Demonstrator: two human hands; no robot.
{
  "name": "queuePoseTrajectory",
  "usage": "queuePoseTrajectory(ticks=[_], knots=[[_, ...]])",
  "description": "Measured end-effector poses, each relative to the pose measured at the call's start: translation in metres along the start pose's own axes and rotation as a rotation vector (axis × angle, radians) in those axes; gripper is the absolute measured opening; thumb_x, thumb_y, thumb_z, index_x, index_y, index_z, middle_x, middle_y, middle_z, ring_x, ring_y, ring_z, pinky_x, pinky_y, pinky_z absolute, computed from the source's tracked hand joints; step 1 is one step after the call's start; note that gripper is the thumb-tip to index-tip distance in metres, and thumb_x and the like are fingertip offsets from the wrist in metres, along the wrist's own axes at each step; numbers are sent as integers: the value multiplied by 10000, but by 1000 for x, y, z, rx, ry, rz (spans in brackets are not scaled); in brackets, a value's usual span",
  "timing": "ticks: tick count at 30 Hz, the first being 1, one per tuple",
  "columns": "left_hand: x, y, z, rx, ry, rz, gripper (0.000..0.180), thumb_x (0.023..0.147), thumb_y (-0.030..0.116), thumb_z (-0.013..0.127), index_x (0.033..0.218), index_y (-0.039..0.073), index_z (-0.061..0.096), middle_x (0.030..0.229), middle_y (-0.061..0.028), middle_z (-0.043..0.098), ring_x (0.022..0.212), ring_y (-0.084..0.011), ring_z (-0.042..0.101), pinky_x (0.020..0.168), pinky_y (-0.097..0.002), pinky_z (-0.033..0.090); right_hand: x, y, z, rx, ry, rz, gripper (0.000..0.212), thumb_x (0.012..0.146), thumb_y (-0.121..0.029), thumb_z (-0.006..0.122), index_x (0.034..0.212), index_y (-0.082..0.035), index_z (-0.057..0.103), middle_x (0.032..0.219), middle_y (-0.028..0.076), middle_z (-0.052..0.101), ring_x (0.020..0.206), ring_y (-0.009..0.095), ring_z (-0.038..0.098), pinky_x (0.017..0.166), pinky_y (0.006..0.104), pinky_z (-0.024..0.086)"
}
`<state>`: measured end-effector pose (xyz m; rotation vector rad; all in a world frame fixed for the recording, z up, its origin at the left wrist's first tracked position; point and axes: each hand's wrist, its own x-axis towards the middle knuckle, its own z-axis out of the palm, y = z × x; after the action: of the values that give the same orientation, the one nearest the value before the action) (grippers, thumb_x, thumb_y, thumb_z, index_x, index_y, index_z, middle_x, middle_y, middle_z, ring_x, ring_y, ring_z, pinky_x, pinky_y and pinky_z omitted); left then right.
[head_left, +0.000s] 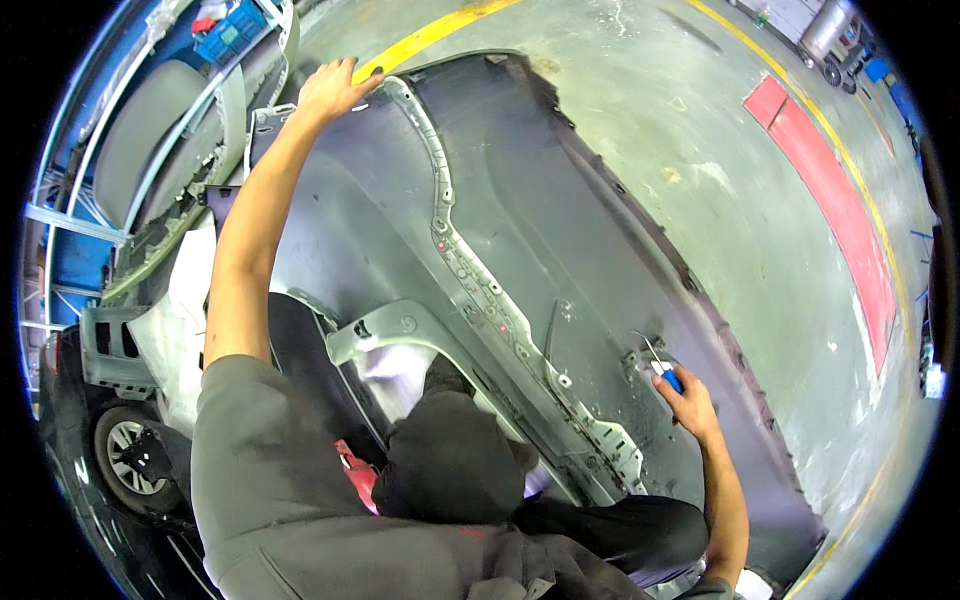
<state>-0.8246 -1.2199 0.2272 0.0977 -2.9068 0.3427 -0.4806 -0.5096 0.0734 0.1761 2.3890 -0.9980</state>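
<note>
A large dark grey car bumper cover lies on the floor before me, its inner side up. At its far left edge rests my left hand, thumb stretched out sideways and fingers lying over the rim. My right hand is closed round the blue handle of a screwdriver. The thin metal shank points away and to the left, close above a small fitting on the bumper. Across the bumper runs a pale grey bracket strip with holes and several small red marks.
My knee in dark trousers is over the near part, beside a curved pale grey trim piece. At the left stand a blue rack with panels and a black car's wheel. A red strip marks the floor at right.
</note>
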Motion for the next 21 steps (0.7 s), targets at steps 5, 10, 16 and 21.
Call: queuePoseTrajectory(ticks=[5, 10, 16, 21], knots=[[28, 11, 32, -17, -202, -59, 960, 942, 904, 502, 1111, 14, 820, 1190, -209, 806, 1147, -408, 764, 971, -531, 588, 98, -150, 38, -13, -95, 86, 557, 1084, -533, 639, 1041, 20, 599, 765, 200, 640, 635, 313, 654, 645, 489, 529], [12, 7, 46, 32, 102, 98, 861, 982, 834, 531, 830, 33, 811, 800, -214, 770, 811, -400, 789, 706, -516, 610, 220, -252, 117, -229, 96, -338, 430, 1150, -431, 533, 1112, -4, 576, 922, 274, 725, 843, 514, 709, 721, 579, 558], [-8, 9, 54, 33, 260, 102, 589, 930, 650, 735, 780, 87, 827, 836, -150, 767, 698, -358, 747, 636, -473, 557, 282, -346, 167, -566, 253, -446, 373, 1153, -340, 523, 1265, 2, 621, 1013, 273, 759, 867, 509, 759, 740, 590, 627], [-23, 20, 41, 120, 439, 204, 585, 827, 651, 813, 759, 70, 806, 770, -110, 718, 667, -310, 721, 617, -429, 524, 289, -361, 179, -761, 234, -405, 421, 1141, -300, 547, 1363, 54, 593, 993, 240, 774, 829, 439, 798, 686, 529, 655]])
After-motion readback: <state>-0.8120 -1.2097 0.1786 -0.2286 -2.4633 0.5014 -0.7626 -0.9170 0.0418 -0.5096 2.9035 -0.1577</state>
